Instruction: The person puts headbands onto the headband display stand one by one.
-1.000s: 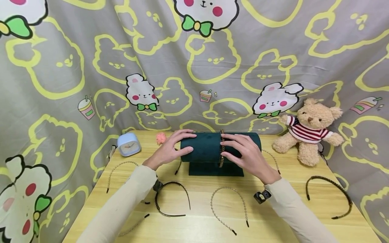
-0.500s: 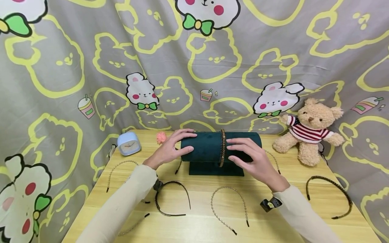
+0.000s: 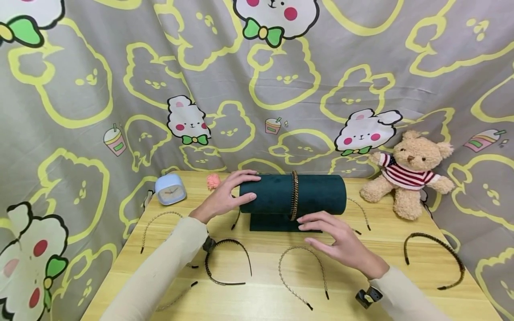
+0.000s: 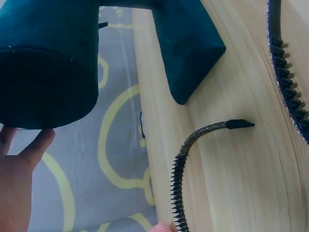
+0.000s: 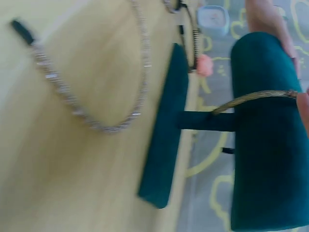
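Observation:
A dark green velvet display stand [image 3: 265, 194], a horizontal roll on a flat base, stands on the table. My left hand [image 3: 225, 198] holds the roll's left end, fingers on top and thumb at the front. In the left wrist view, part of that hand [image 4: 17, 179] shows against the roll's round end. A brown-gold toothed headband [image 3: 295, 196] sits around the middle of the roll. My right hand [image 3: 341, 243] is in front of the stand's right half, fingers loosely extended, holding nothing. Its fingertips are close below the headband; whether they touch the stand is unclear.
Several headbands lie about: a black toothed one [image 3: 207, 263], a beaded one [image 3: 280, 267] in front, a dark one [image 3: 455, 254] at right, others at left. A blue clock [image 3: 170, 189], a coral pompom [image 3: 213, 181] and a teddy bear [image 3: 409, 178] stand along the back by the curtain.
My right hand has let go of the headband on the roll and moved down and toward me. My left hand stays at the roll's left end.

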`<state>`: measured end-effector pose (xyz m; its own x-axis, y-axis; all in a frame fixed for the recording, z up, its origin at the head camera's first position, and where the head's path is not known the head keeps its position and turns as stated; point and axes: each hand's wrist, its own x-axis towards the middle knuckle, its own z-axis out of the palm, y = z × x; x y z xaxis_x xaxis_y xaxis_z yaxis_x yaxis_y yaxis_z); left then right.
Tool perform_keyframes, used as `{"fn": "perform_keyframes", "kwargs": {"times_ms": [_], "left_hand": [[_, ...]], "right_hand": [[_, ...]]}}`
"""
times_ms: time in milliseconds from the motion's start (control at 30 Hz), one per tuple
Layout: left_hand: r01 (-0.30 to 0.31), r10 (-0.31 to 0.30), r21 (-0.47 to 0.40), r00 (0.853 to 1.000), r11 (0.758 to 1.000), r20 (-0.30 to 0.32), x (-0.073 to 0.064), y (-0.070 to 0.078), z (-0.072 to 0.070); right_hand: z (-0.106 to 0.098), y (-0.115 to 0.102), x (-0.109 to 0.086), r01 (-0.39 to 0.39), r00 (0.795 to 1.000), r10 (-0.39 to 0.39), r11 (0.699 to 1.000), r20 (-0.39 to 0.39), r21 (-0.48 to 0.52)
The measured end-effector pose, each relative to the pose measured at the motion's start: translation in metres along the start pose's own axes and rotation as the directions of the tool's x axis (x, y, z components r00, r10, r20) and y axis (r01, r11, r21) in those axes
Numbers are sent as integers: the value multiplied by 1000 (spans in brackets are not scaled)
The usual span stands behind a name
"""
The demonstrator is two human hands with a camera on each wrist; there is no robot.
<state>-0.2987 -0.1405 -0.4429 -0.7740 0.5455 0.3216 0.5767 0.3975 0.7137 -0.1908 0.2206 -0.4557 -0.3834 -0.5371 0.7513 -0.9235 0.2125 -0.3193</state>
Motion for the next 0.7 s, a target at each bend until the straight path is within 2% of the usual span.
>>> {"fn": "perform_keyframes", "kwargs": {"times_ms": [133, 300, 467, 533, 700], "left_hand": [[0, 0, -6, 1000, 1000, 1, 0, 0, 0], [-2, 2, -5, 1000, 1000, 3, 0, 0, 0], [-6, 7, -7, 1000, 1000, 4, 0, -1, -1], [-7, 7, -8, 1000, 1000, 4, 0, 0, -1], [-7, 7, -5, 1000, 1000, 3, 0, 0, 0]], "right_hand": [[-1, 2, -18, -110, 990, 112, 994, 85, -28], [-3, 9, -36, -249, 954, 255, 967, 161, -53], [-2, 20, -50, -308, 927, 302, 951, 220, -10], [-1, 23, -55, -347, 905, 336, 938, 261, -3], [-1, 31, -68, -469, 814, 456, 881, 359, -55]]}}
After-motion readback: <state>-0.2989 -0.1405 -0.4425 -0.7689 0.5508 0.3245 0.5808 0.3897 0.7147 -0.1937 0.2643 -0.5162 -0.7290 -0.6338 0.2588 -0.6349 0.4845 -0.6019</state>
